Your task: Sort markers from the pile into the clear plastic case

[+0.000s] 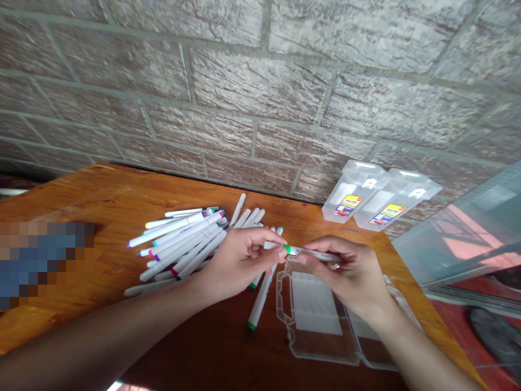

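Between my two hands lies a white marker [299,251] with a green band, held roughly level above the table. My left hand [248,255] pinches its left end, thumb and fingers closed around the white tip. The other end rests in the closed fingers of my right hand [345,266]. Beneath my right hand an open clear plastic case [321,347] lies flat, partly hidden by that hand and forearm. A loose green-ended marker [260,304] lies left of the case. Behind my left hand a pile of white markers [183,239] with various coloured ends spreads over the table.
Two clear plastic containers [344,203] with yellow and blue labels stand at the back right of the wooden table [118,190]. A brick wall [244,98] runs along the back. To the right are a glass panel [468,233] and a dark object [494,336] on the red floor.
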Action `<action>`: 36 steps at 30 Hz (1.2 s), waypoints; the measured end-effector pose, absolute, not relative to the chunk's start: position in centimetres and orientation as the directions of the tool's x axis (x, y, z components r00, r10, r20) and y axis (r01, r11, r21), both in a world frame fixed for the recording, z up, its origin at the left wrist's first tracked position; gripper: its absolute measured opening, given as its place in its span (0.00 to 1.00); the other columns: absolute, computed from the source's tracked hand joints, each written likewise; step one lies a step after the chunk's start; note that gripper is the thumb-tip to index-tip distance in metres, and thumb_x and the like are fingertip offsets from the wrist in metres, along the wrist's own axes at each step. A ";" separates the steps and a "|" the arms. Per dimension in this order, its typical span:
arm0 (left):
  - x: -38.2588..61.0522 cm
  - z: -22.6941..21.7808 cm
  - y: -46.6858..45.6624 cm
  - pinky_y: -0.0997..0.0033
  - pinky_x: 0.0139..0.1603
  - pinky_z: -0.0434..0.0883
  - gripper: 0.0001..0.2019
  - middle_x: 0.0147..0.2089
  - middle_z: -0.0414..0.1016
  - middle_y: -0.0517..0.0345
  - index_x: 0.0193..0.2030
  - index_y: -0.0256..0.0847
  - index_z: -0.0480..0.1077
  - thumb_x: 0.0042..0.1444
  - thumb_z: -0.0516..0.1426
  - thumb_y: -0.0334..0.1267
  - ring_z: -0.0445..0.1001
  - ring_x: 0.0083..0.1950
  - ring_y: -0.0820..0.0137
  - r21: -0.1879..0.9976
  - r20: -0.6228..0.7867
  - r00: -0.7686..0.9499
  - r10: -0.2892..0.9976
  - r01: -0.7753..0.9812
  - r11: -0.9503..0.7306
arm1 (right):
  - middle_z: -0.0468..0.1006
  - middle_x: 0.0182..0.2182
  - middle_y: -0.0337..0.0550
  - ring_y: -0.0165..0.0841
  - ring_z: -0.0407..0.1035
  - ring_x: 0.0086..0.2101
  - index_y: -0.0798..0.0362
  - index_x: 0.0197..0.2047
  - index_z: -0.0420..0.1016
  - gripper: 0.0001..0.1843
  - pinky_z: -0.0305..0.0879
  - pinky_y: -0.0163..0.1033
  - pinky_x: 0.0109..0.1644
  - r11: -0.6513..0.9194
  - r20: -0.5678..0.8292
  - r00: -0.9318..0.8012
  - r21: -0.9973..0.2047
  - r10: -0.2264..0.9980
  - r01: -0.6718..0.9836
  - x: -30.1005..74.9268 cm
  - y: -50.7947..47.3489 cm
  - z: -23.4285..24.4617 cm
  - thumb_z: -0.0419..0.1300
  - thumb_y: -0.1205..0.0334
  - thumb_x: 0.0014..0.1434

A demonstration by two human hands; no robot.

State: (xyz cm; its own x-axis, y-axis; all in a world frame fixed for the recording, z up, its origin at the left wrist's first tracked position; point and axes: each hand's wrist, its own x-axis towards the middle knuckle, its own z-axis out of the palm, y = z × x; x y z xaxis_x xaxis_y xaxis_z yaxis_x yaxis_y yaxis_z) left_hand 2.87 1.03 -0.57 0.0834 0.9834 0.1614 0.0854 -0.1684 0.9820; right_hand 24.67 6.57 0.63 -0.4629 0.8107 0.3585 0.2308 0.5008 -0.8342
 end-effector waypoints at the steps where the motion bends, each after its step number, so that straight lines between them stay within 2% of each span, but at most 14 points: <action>1: 2.9 -0.7 0.9 0.78 0.25 0.67 0.13 0.31 0.79 0.56 0.44 0.35 0.79 0.62 0.63 0.45 0.75 0.27 0.73 0.981 0.164 0.091 0.982 0.093 -0.173 | 0.86 0.32 0.43 0.36 0.79 0.29 0.49 0.38 0.85 0.06 0.75 0.37 0.31 0.513 0.353 -0.486 -0.822 0.799 0.246 24.7 6.5 0.5 0.74 0.59 0.57; 11: 3.2 -0.4 0.0 0.79 0.31 0.68 0.10 0.32 0.80 0.57 0.46 0.38 0.79 0.67 0.59 0.41 0.74 0.30 0.74 0.914 0.287 0.149 0.946 0.252 -0.317 | 0.84 0.28 0.42 0.33 0.74 0.25 0.51 0.35 0.85 0.08 0.67 0.36 0.28 0.604 0.401 -0.521 -0.735 0.754 0.309 24.6 6.0 0.5 0.74 0.57 0.57; 14: 3.2 0.0 -0.2 0.78 0.32 0.68 0.10 0.31 0.80 0.58 0.46 0.38 0.79 0.67 0.58 0.40 0.75 0.31 0.73 0.875 0.327 0.156 0.932 0.322 -0.361 | 0.83 0.27 0.41 0.32 0.73 0.24 0.51 0.34 0.84 0.07 0.66 0.35 0.27 0.607 0.400 -0.522 -0.729 0.753 0.317 24.5 5.9 0.6 0.74 0.57 0.57; 18: 3.1 0.1 -0.2 0.78 0.33 0.68 0.10 0.31 0.80 0.59 0.46 0.39 0.79 0.67 0.59 0.41 0.75 0.31 0.73 0.864 0.327 0.146 0.934 0.355 -0.358 | 0.84 0.29 0.41 0.33 0.74 0.26 0.50 0.35 0.84 0.06 0.68 0.35 0.29 0.567 0.370 -0.516 -0.766 0.773 0.301 24.3 5.9 0.5 0.75 0.59 0.56; 24: 3.1 -0.5 0.2 0.77 0.30 0.68 0.12 0.30 0.78 0.58 0.47 0.37 0.78 0.67 0.59 0.43 0.74 0.30 0.73 0.929 0.261 0.115 0.958 0.241 -0.282 | 0.87 0.34 0.42 0.36 0.80 0.30 0.49 0.39 0.85 0.05 0.75 0.36 0.34 0.450 0.308 -0.491 -0.870 0.815 0.202 24.3 5.9 0.1 0.72 0.60 0.58; 28: 2.9 -0.6 0.5 0.77 0.30 0.69 0.13 0.31 0.77 0.57 0.47 0.35 0.77 0.67 0.59 0.45 0.76 0.30 0.72 0.968 0.208 0.105 0.973 0.118 -0.219 | 0.88 0.35 0.42 0.36 0.82 0.32 0.49 0.40 0.86 0.06 0.78 0.35 0.37 0.442 0.323 -0.477 -0.883 0.817 0.159 24.2 6.1 0.4 0.73 0.61 0.58; 32: 2.8 -0.5 0.8 0.76 0.30 0.69 0.13 0.35 0.79 0.56 0.47 0.36 0.76 0.67 0.59 0.45 0.77 0.31 0.72 0.979 0.191 0.097 0.977 0.059 -0.197 | 0.88 0.33 0.42 0.34 0.82 0.31 0.50 0.38 0.87 0.06 0.78 0.32 0.35 0.431 0.339 -0.443 -0.894 0.830 0.122 24.1 6.4 1.1 0.73 0.61 0.56; 36: 2.9 -0.3 1.0 0.77 0.27 0.68 0.12 0.35 0.79 0.57 0.46 0.37 0.74 0.66 0.59 0.44 0.77 0.30 0.72 0.987 0.161 0.076 0.984 0.015 -0.163 | 0.87 0.30 0.41 0.31 0.80 0.28 0.51 0.37 0.87 0.05 0.76 0.30 0.32 0.408 0.326 -0.419 -0.905 0.848 0.122 24.1 6.5 1.7 0.74 0.62 0.55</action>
